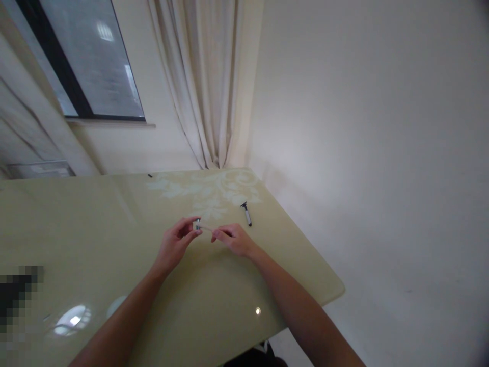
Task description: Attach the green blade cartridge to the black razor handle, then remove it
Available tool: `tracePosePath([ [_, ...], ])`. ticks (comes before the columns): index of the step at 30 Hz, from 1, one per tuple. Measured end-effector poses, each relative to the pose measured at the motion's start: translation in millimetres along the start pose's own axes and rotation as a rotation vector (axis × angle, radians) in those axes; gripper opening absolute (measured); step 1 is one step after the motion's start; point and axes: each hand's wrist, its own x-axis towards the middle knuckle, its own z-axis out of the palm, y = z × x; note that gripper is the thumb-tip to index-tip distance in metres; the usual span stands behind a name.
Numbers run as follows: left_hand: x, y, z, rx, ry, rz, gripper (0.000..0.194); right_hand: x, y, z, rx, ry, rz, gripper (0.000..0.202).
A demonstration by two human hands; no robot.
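Between the thumb and fingers of my left hand [176, 242] is a small dark-edged piece [197, 225], like a razor head, too small to make out fully. My right hand [236, 239] pinches a thin pale stick [207, 228]. The stick's far end reaches the small piece; whether it touches cannot be told. Beyond my right hand, a razor [247, 215] with a grey and black handle lies on the table, its head pointing away from me.
The glossy pale table [95, 224] has a white leaf pattern near its far corner. A small black object [150, 176] lies by the far edge. Beige curtains [206, 81] hang behind the table, and a white wall [362, 153] runs along the right. Something dark and pixelated [17, 290] is at the left.
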Motion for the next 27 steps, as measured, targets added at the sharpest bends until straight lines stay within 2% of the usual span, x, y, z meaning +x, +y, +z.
tracePosePath([
  [5,0.5,-4.6,-0.7,-0.008,-0.006,-0.014,0.040,1.1,2.8,0.2,-0.057,0.068,0.061,0.042],
  [9,1.3,-7.4,-0.9,0.011,-0.007,-0.007,0.041,1.7,5.1,1.4,-0.014,0.006,0.004,0.044],
  [15,0.8,-4.3,1.2,0.004,-0.022,0.003,0.041,3.5,9.6,1.3,-0.071,0.083,0.051,0.045],
  [19,0.6,-0.5,3.2,0.003,-0.022,0.020,0.038,4.2,8.5,0.7,-0.057,0.060,0.033,0.048],
  [24,0.6,2.7,2.9,0.015,-0.029,-0.005,0.038,3.8,6.8,-0.8,-0.129,0.121,0.064,0.051],
  [27,0.8,1.7,4.2,-0.019,-0.018,-0.010,0.039,3.5,5.6,0.4,-0.111,0.090,0.030,0.050],
])
